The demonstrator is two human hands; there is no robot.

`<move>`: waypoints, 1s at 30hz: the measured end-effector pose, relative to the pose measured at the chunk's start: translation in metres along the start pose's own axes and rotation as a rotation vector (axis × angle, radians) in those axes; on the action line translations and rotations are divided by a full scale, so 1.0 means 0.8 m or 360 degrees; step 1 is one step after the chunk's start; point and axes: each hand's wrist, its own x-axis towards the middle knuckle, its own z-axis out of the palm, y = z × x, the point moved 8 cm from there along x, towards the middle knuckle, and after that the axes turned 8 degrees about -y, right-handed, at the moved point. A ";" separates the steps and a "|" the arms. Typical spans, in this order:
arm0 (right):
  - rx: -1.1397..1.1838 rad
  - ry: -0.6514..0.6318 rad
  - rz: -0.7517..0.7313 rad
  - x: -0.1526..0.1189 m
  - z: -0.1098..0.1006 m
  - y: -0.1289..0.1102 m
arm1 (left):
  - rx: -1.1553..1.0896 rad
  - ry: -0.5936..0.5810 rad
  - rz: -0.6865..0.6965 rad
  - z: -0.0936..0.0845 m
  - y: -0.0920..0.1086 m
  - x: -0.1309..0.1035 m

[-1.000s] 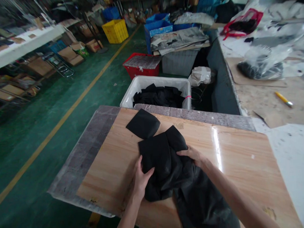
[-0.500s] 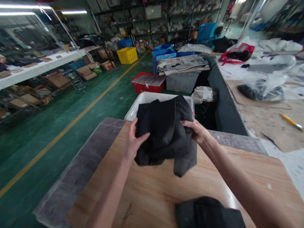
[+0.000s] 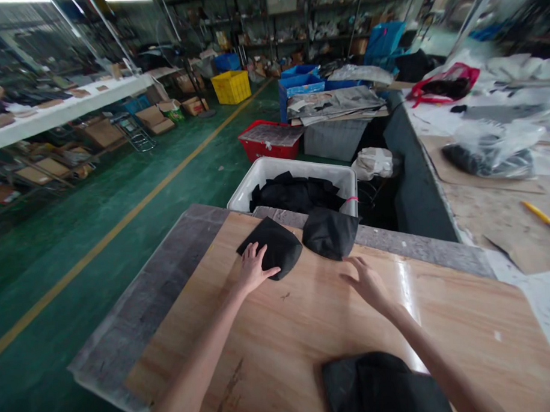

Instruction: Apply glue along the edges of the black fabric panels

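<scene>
My left hand (image 3: 254,270) rests with spread fingers on the near edge of a black fabric piece (image 3: 276,245) that lies on the wooden board. Just right of it lies a second black fabric piece (image 3: 330,233), reaching over the board's far edge. Close to that piece's near corner is my right hand (image 3: 363,281), fingers apart and holding nothing. Another folded black fabric piece (image 3: 385,385) lies at the board's near edge, partly cut off by the frame. Beyond the board, a white tub (image 3: 245,186) holds a heap of black fabric pieces (image 3: 297,193).
The wooden board (image 3: 315,325) lies on a grey-topped table (image 3: 138,307). Behind the white tub stand a red bin (image 3: 270,147) and a grey bin (image 3: 333,141). To the right, a worktable carries a plastic bag (image 3: 494,153) and a yellow-handled tool (image 3: 541,216). A person's arm shows at far left.
The black fabric bundle has left my hands; two pieces now lie apart at the board's far side. The tub's black contents have come into view. My right hand has moved down and let go.
</scene>
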 end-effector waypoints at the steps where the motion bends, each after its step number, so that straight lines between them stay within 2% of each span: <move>1: -0.0080 0.0015 0.0019 -0.033 -0.008 0.024 | 0.0121 -0.0078 0.0016 0.009 0.004 -0.008; 3: -0.0406 -0.0022 0.0059 -0.080 -0.019 0.057 | 0.0319 -0.0247 0.0033 0.016 0.016 -0.013; 4: -0.0548 -0.0026 0.0074 -0.092 -0.023 0.064 | 0.0399 -0.0331 0.0056 0.018 0.024 -0.013; 6: -0.0834 -0.0033 0.0048 -0.094 -0.022 0.059 | 0.0530 -0.0455 0.0141 0.023 0.047 -0.015; 8: -0.1044 -0.0052 -0.0032 -0.070 -0.008 0.036 | 0.0625 -0.0499 0.0210 0.031 0.069 -0.022; 12: -0.1082 -0.0071 -0.0111 0.013 0.026 -0.008 | 0.0719 -0.0453 0.0146 0.046 0.095 -0.035; 15: -0.1072 -0.0080 -0.0067 0.061 0.039 -0.020 | 0.0748 -0.0429 0.0110 0.039 0.104 -0.044; 19: -0.1014 -0.0011 -0.0005 0.074 0.023 -0.022 | 0.0702 -0.0260 0.0087 0.000 0.097 -0.082; 23: -0.0921 0.0152 0.0045 0.074 -0.022 -0.036 | 0.0408 0.0048 0.0044 -0.038 0.065 -0.145; 25: -0.0891 0.0272 0.0053 0.091 -0.048 -0.057 | 0.0258 0.0199 0.0063 -0.058 0.055 -0.159; 27: -0.0881 0.0400 0.0047 0.120 -0.070 -0.084 | 0.0217 0.0379 0.0042 -0.091 0.053 -0.149; 30: -0.0856 0.0447 0.0031 0.167 -0.086 -0.124 | 0.0310 0.0694 -0.0002 -0.162 0.077 -0.090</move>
